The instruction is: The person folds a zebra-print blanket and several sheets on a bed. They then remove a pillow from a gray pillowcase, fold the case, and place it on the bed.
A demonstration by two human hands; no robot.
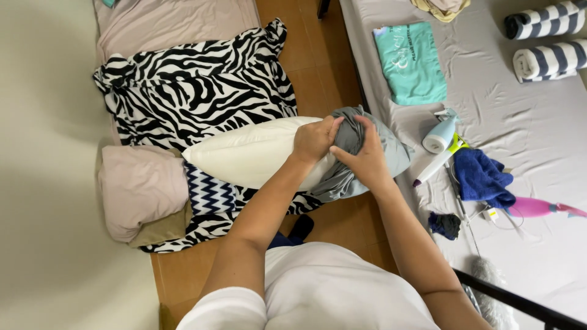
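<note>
A white pillow [247, 153] lies crosswise in front of me, its right end inside a bunched grey pillowcase [385, 153]. My left hand [313, 139] presses on the pillow right at the case's opening and pinches the grey fabric edge. My right hand [362, 157] grips a gathered fold of the grey pillowcase just beside it. The two hands touch each other over the seam between pillow and case.
A zebra-print blanket [195, 85] and a pinkish pillow [140, 186] lie on the left mattress. On the bed [526, 122] to the right are a folded teal shirt [411, 61], two rolled striped towels [547, 40], a blue cloth [483, 177], a handheld steamer [440, 135] and a pink object [538, 208]. Wooden floor [312, 67] runs between.
</note>
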